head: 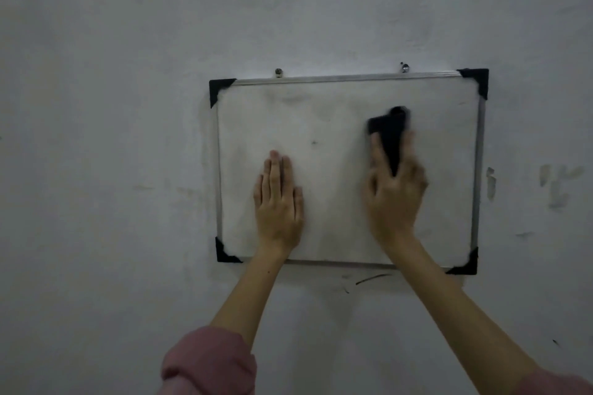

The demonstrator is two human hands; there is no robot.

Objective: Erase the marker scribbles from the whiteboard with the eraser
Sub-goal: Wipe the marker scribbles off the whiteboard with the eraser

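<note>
Currently, head view only. Left hand [278,202] lies flat, palm against the whiteboard [324,176], fingers [275,170] straight and pressed together, tips toward 12 o'clock; it holds nothing. It sits at about 7 o'clock from the board's centre.

Right hand [394,192] grips the eraser [389,135]: thumb on the eraser's left edge, the other fingers wrapped along its right edge, closed around it. This hand and the eraser are motion-blurred, so finer finger detail cannot be told.

Eraser: black, elongated, long axis roughly upright with a slight tilt, upper end toward 12 to 1 o'clock. It stands out above the fingers, at about 2 o'clock from the board's centre. Whether its face touches the board cannot be told for sure, though it lies directly over the surface.

Whiteboard: rectangular, long axis horizontal, silver frame with black corner caps [219,91], hanging on a grey wall [112,106] from two screws [278,72] above the top edge. Surface shows faint grey smudges near the top left and a small dark speck [314,142] near centre; any other marker traces are too faint to tell.

Wall: dark streak [372,278] just below the bottom frame; pale scuffs [558,184] at 3 o'clock, well apart from the board.

Pink sleeve [208,362] pushed up on the left forearm.
</note>
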